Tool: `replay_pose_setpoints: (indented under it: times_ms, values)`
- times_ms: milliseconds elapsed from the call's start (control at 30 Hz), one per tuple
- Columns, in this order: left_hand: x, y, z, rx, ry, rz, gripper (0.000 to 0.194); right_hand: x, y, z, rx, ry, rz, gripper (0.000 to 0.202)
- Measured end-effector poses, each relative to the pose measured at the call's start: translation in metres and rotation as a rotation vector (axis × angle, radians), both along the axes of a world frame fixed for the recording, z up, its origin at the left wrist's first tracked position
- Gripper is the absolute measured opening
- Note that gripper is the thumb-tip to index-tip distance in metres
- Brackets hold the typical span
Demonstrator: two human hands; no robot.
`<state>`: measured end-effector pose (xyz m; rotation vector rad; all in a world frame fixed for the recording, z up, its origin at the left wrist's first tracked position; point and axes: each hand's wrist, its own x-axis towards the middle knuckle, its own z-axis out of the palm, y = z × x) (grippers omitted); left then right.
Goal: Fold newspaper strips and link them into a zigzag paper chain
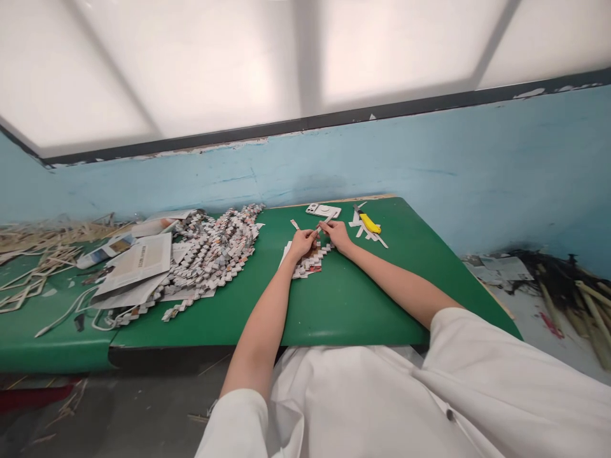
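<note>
My left hand (302, 243) is closed, its fingers pinching a folded paper strip (328, 220). The strip runs slantwise across to my right hand (337, 235), whose thumb and fingers also grip it. Below both hands lies a small woven piece of folded paper (312, 263) on the green table. It is partly hidden under my left hand, so I cannot tell whether the strip is joined to it. Another narrow strip (294, 224) sticks up just beyond my left hand.
A white phone (323, 210) lies behind my hands. Right of it, a yellow utility knife (369, 222) rests on loose paper strips (382, 240). To the left spreads a large woven paper mass (214, 254), with printed sheets (138, 264), a white cable (71, 312) and thin sticks (38, 273).
</note>
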<state>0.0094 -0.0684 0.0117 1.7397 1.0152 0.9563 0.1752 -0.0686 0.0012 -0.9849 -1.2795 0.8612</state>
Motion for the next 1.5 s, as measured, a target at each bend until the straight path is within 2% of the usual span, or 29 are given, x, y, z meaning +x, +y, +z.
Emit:
replay_pose_setpoints:
  times_ms: [233, 400, 467, 567, 633, 700, 800, 900, 1133, 1333, 1500]
  values:
    - [0.007, -0.002, 0.001, 0.011, 0.077, -0.014, 0.043, 0.011, 0.019, -0.01, -0.02, 0.327, -0.263, 0.05]
    - [0.001, -0.005, 0.004, -0.003, 0.061, -0.011, 0.044, 0.017, 0.023, -0.01, -0.047, 0.449, -0.318, 0.052]
    - [-0.001, -0.006, 0.005, -0.023, 0.019, 0.001, 0.044, 0.016, 0.02, -0.008, -0.07, 0.482, -0.275, 0.057]
    - [-0.002, -0.007, 0.007, -0.063, -0.043, 0.007, 0.044, 0.011, 0.012, -0.003, -0.094, 0.388, -0.085, 0.066]
    - [-0.002, -0.008, 0.007, -0.078, -0.058, -0.004, 0.045, 0.005, 0.005, 0.0, -0.055, 0.183, 0.075, 0.062]
    - [-0.002, -0.008, 0.008, -0.091, -0.064, -0.015, 0.046, 0.0, 0.0, 0.001, -0.022, -0.001, 0.13, 0.06]
    - [-0.002, -0.009, 0.009, -0.114, -0.071, -0.019, 0.047, -0.004, -0.003, 0.001, 0.013, -0.115, 0.086, 0.062]
    - [-0.002, -0.009, 0.009, -0.113, -0.062, -0.027, 0.048, -0.002, -0.004, 0.001, 0.03, -0.133, 0.041, 0.061]
    - [-0.001, -0.004, 0.005, -0.175, -0.131, -0.046, 0.046, -0.001, -0.008, 0.0, 0.053, -0.174, 0.092, 0.046]
    - [-0.002, -0.001, 0.005, -0.245, -0.184, -0.09, 0.041, -0.001, -0.01, -0.003, 0.109, -0.263, 0.112, 0.053]
    - [-0.001, 0.001, 0.002, -0.303, -0.264, -0.117, 0.053, 0.0, -0.006, -0.008, 0.168, -0.295, 0.115, 0.053]
